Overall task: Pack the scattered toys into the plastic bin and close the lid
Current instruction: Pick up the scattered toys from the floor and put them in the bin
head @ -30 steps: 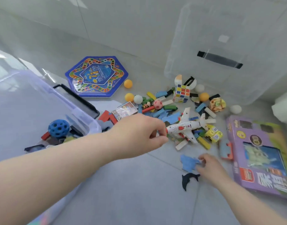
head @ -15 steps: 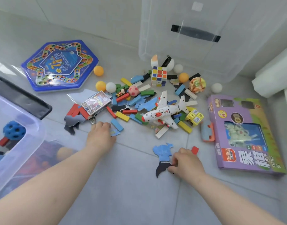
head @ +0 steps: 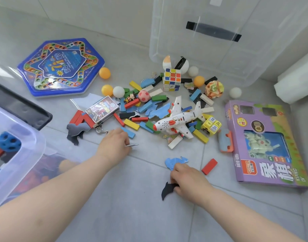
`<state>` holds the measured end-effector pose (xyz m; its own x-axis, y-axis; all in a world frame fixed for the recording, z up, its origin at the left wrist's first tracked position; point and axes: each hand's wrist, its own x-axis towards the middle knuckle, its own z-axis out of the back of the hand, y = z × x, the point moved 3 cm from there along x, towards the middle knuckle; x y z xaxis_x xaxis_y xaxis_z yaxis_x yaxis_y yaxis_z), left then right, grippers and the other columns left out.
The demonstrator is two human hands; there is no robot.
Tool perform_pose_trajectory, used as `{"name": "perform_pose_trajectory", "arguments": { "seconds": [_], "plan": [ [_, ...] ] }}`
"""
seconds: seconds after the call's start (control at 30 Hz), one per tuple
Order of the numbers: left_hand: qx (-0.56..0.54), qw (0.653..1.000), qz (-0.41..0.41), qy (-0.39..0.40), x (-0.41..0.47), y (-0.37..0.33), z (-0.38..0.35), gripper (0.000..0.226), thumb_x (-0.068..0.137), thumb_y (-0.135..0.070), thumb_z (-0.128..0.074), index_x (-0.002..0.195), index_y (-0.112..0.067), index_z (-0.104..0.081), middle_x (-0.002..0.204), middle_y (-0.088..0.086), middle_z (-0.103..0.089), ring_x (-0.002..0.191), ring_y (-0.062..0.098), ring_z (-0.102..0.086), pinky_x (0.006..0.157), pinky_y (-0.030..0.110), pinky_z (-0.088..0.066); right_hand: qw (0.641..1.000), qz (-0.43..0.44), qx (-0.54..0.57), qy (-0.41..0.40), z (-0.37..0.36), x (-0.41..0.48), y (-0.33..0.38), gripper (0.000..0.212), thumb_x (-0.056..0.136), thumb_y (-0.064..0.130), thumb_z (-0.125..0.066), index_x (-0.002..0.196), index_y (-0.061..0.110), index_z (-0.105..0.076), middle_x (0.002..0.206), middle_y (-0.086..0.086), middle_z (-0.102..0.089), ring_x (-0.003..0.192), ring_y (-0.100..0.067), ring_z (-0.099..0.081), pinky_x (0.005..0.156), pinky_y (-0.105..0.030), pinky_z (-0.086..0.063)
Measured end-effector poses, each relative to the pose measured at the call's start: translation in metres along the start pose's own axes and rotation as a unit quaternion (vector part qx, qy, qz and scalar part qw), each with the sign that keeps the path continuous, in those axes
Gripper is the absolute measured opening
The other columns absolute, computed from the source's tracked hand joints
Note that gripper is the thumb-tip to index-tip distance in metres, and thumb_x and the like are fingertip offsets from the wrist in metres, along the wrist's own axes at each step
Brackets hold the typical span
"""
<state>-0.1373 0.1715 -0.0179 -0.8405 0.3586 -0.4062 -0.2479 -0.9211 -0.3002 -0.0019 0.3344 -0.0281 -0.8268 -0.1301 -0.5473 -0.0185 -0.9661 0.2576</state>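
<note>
Pinching a thin, pale flat piece (head: 132, 145) in the curled fingers of the left hand (head: 113, 147), seen edge-on, long axis about level, free end jutting right of the knuckles. Curling the right hand (head: 186, 179) over a black cutout (head: 167, 189), apparently gripping it, tail trailing left of the wrist. Blue cutout (head: 174, 161) just beyond those fingertips. Plastic bin (head: 32, 159) left of the left forearm, clear-walled, holding a blue holed ball (head: 8, 142).

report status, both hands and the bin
Left hand pinches thin flat piece. Right hand grips black cutout, blue cutout beside it. Bin open, toy pile not yet packed.
</note>
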Motion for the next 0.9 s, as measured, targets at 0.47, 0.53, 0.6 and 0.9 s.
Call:
{"name": "perform_pose_trajectory", "arguments": {
  "seconds": [0.47,0.53,0.6,0.9],
  "plan": [
    [-0.044,0.999,-0.026,0.003,0.001,0.000,-0.016,0.041,0.083,-0.013,-0.059,0.057,-0.026,-0.030,0.120,0.007,-0.049,0.115,0.026,-0.045,0.089,0.026,-0.036,0.988,-0.087,0.118,-0.056,0.035,0.022,-0.018,0.043,0.088,0.011,-0.046,0.131,0.014,-0.039,0.137,-0.004,-0.035,0.125,-0.023,-0.033,0.101,-0.027,-0.030],
    [-0.040,0.999,0.000,0.021,0.001,0.001,-0.018,0.044,0.084,-0.014,-0.058,0.057,-0.026,-0.026,0.086,-0.001,-0.046,0.103,0.026,-0.049,0.076,0.025,-0.034,0.982,-0.103,0.146,-0.062,0.037,0.022,-0.015,0.048,0.090,0.018,-0.047,0.136,0.014,-0.033,0.140,-0.005,-0.034,0.128,-0.023,-0.031,0.105,-0.029,-0.030],
    [-0.038,0.998,0.026,0.034,0.001,0.002,-0.017,0.042,0.084,-0.016,-0.058,0.058,-0.025,-0.027,0.073,-0.005,-0.034,0.089,0.024,-0.044,0.070,0.024,-0.029,0.984,-0.108,0.130,-0.050,0.034,0.023,-0.011,0.056,0.088,0.026,-0.053,0.138,0.016,-0.030,0.139,-0.005,-0.034,0.128,-0.024,-0.031,0.106,-0.031,-0.031],
    [-0.087,0.995,0.055,0.014,-0.012,0.006,-0.015,0.023,0.083,-0.012,-0.058,0.082,-0.022,-0.037,0.101,0.006,-0.050,0.093,0.027,-0.050,0.071,0.026,-0.031,0.965,-0.196,0.174,-0.024,0.029,0.025,-0.011,0.049,0.080,0.019,-0.063,0.121,0.009,-0.038,0.122,-0.011,-0.051,0.113,-0.028,-0.046,0.080,-0.029,-0.037]
  ]
}}
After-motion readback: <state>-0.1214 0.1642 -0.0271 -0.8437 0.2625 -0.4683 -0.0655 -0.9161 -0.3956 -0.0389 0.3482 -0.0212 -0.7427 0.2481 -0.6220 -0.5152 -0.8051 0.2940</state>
